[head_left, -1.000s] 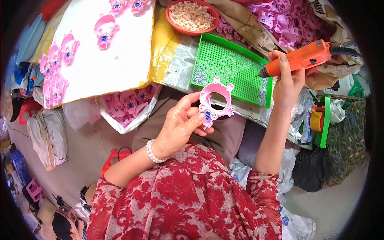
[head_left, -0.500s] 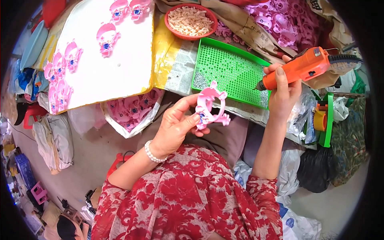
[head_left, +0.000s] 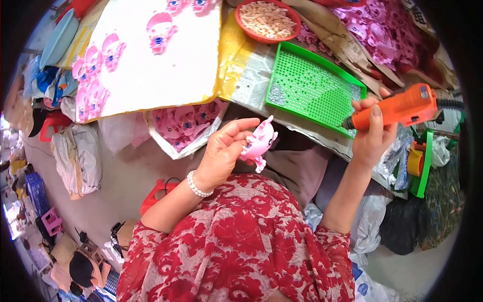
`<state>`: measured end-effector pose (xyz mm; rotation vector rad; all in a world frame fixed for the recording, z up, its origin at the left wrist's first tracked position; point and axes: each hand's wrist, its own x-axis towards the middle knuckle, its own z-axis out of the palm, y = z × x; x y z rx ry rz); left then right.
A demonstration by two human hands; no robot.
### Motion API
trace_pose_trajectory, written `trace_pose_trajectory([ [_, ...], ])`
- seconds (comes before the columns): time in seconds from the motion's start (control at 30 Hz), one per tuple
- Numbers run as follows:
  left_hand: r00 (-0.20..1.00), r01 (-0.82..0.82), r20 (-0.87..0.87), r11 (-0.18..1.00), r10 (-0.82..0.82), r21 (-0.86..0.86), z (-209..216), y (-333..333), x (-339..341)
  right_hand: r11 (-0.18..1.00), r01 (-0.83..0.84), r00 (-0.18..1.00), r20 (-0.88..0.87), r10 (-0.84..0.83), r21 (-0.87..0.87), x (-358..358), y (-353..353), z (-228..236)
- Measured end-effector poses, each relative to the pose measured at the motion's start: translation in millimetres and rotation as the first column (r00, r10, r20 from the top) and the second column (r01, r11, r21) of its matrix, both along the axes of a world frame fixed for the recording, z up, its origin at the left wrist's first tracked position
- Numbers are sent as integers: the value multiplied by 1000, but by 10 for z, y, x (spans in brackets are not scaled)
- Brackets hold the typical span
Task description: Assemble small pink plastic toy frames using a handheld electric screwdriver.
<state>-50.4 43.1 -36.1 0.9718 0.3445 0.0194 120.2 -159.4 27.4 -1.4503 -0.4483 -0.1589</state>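
Observation:
Between the thumb and fingers of my left hand [head_left: 219,156] is a pink plastic toy part [head_left: 260,143], tilted so its rounded outer face with a dark eye mark shows. My right hand [head_left: 373,136] is closed round an orange electric screwdriver [head_left: 395,111]. The screwdriver's dark tip points left, over the right end of a green perforated tray [head_left: 317,93]. Small silvery screws lie in that tray, at its left end and near the right. Tip and pink part are well apart.
On the left, a white board [head_left: 188,80] carries several pink parts with blue centres. Below it, a white-edged bag [head_left: 193,151] holds more. A red bowl [head_left: 298,25] of pale small pieces stands behind the tray. Pink parts [head_left: 375,38] heap up at the far right.
My left hand has turned the pink part from its open, ring-like side to its rounded outer face. The whole view has shifted, with the tray and board now farther right in the picture.

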Motion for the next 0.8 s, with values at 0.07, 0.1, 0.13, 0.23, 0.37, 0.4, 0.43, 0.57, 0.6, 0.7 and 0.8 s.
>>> trace_pose_trajectory([
  [0.07,999,-26,-31,999,27,35,-32,44,-83,1000,4,1000,-7,-4,-9,-45,-36,-12],
  [0.1,997,-1,-72,999,3,36,-31,82,-118,1000,-9,1000,3,9,-2,-58,-72,-19],
  [0.13,993,23,-113,999,-19,34,-30,123,-158,1000,-21,1000,13,21,5,-73,-95,-25],
  [0.23,964,-95,-241,992,113,83,-174,225,-305,1000,-11,1000,4,11,25,-120,-56,-14],
  [0.37,907,-304,-250,938,339,167,-420,456,-423,999,-9,1000,-13,9,38,-145,-30,-10],
  [0.4,886,-364,-238,915,398,175,-435,511,-433,999,-14,1000,-14,15,47,-151,-28,-10],
  [0.43,864,-411,-226,890,450,200,-441,560,-419,999,-15,1000,-15,16,53,-154,-31,-15],
  [0.57,814,-514,-191,834,548,204,-615,777,-337,999,-24,999,-24,25,43,-168,33,-18],
  [0.6,816,-512,-190,834,547,204,-615,782,-283,999,-21,999,-29,22,39,-173,42,-19],
  [0.7,889,-399,-64,833,454,383,-595,812,-195,999,-22,999,-34,24,49,-175,41,-28],
  [0.8,891,-363,-25,745,453,559,-720,807,-185,998,-56,998,-27,57,30,-195,11,-28],
])
